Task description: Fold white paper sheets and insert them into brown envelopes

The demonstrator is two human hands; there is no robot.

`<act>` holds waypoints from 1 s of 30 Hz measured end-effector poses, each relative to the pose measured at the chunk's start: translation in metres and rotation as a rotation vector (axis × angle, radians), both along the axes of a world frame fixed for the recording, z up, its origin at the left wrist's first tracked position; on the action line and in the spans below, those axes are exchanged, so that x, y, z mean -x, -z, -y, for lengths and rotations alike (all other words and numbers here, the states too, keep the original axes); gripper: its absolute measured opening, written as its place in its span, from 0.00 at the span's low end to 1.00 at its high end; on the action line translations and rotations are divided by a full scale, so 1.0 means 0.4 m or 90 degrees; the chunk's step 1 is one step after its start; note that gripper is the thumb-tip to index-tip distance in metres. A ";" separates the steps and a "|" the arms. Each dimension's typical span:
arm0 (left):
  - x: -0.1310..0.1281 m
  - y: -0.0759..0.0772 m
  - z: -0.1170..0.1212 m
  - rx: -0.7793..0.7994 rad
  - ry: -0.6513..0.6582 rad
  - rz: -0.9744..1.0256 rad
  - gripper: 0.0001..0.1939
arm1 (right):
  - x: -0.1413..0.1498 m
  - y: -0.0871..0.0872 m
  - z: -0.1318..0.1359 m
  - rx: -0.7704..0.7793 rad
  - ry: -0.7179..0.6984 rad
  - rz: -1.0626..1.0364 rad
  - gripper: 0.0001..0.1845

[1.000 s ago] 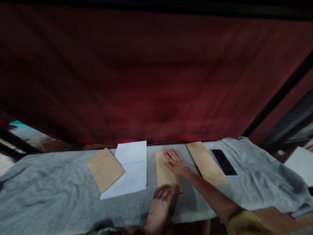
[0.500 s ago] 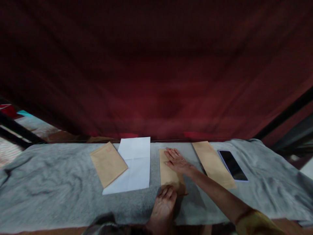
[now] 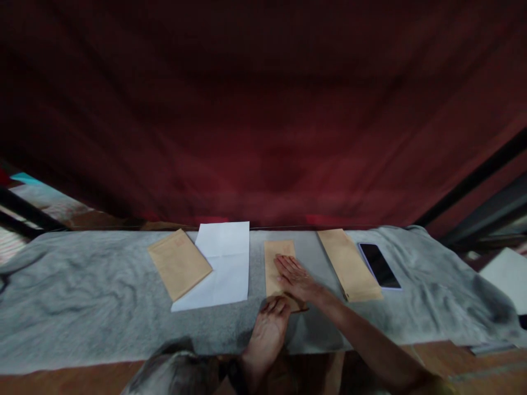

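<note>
Under both flat hands, brown envelope (image 3: 275, 263) shows no legible writing.

On the blanket (image 3: 82, 296) four flat things lie in a row. The middle envelope (image 3: 276, 263) sits at the centre, the right hand (image 3: 293, 277) flat on it, the left hand (image 3: 267, 326) touching its near end at 6 o'clock. At 9 o'clock lies the paper sheet (image 3: 224, 269), the left envelope (image 3: 179, 264) overlapping its left edge. At 3 o'clock lies the right envelope (image 3: 349, 264), the phone (image 3: 379, 265) just beside it
</note>
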State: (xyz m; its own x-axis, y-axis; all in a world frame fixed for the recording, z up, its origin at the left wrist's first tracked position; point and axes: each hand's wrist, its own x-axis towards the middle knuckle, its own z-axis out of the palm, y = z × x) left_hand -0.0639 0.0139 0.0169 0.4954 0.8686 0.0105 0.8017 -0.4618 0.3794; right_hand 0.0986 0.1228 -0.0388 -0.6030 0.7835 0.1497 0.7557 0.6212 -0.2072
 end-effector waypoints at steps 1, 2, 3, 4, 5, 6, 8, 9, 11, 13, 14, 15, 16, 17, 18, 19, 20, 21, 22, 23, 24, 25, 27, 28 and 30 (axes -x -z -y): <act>0.001 0.001 0.001 -0.008 0.004 0.007 0.17 | -0.007 -0.003 0.018 0.019 -0.004 0.001 0.31; 0.003 0.002 0.002 -0.016 0.007 0.017 0.17 | -0.012 -0.006 0.034 0.038 -0.005 -0.001 0.31; 0.004 0.005 0.002 -0.024 0.009 0.029 0.16 | -0.018 -0.009 0.050 0.055 -0.003 -0.004 0.31; 0.007 0.008 0.003 -0.031 0.010 0.043 0.16 | -0.022 -0.011 0.065 0.071 0.000 -0.010 0.30; 0.009 0.010 0.003 -0.036 0.012 0.059 0.16 | -0.026 -0.014 0.080 0.084 0.001 -0.018 0.30; 0.013 0.012 0.003 -0.039 0.015 0.076 0.15 | -0.030 -0.017 0.096 0.094 0.002 -0.026 0.30; 0.020 0.013 0.002 -0.036 0.020 0.108 0.14 | -0.041 -0.023 0.131 0.106 0.003 -0.046 0.30; 0.023 0.014 0.001 -0.032 0.021 0.121 0.14 | -0.048 -0.027 0.149 0.107 0.003 -0.057 0.29; 0.029 0.014 -0.002 -0.025 0.021 0.140 0.14 | -0.065 -0.036 0.190 0.097 -0.005 -0.081 0.29; 0.032 0.016 -0.005 -0.020 0.019 0.147 0.14 | -0.084 -0.043 0.229 0.081 -0.023 -0.108 0.29; 0.033 0.017 -0.006 -0.019 0.018 0.147 0.14 | -0.093 -0.046 0.247 0.074 -0.031 -0.122 0.29; 0.033 0.019 -0.007 -0.018 0.015 0.147 0.14 | -0.100 -0.047 0.262 0.066 -0.033 -0.136 0.28; 0.033 0.020 -0.008 -0.018 0.011 0.148 0.14 | -0.106 -0.047 0.274 0.060 -0.026 -0.149 0.26; 0.034 0.020 -0.009 -0.016 0.009 0.148 0.14 | -0.110 -0.046 0.284 0.054 -0.010 -0.163 0.24; 0.035 0.019 -0.009 -0.013 0.009 0.150 0.14 | -0.112 -0.044 0.291 0.046 0.011 -0.177 0.22; 0.036 0.018 -0.010 -0.009 0.008 0.152 0.13 | -0.111 -0.042 0.296 0.037 0.033 -0.189 0.21; 0.037 0.017 -0.011 -0.003 0.006 0.154 0.13 | -0.110 -0.039 0.298 0.029 0.050 -0.198 0.20; 0.038 0.015 -0.015 0.004 0.006 0.153 0.14 | -0.107 -0.037 0.300 0.021 0.060 -0.204 0.20; 0.038 0.013 -0.021 0.007 0.004 0.150 0.14 | -0.104 -0.036 0.301 0.013 0.066 -0.206 0.20; 0.037 0.012 -0.030 0.004 0.006 0.144 0.15 | -0.101 -0.036 0.301 0.007 0.068 -0.206 0.20; 0.034 0.012 -0.043 -0.005 0.012 0.136 0.16 | -0.098 -0.036 0.301 0.001 0.068 -0.204 0.20; 0.028 0.014 -0.061 -0.022 0.026 0.126 0.16 | -0.096 -0.037 0.300 -0.004 0.069 -0.202 0.20; 0.009 0.020 -0.111 -0.069 0.060 0.104 0.17 | -0.093 -0.039 0.299 -0.010 0.067 -0.201 0.20; -0.004 0.025 -0.142 -0.092 0.067 0.087 0.18 | -0.092 -0.040 0.299 -0.011 0.065 -0.201 0.20; -0.035 0.037 -0.207 -0.119 0.053 0.037 0.21 | -0.092 -0.041 0.298 -0.012 0.063 -0.206 0.20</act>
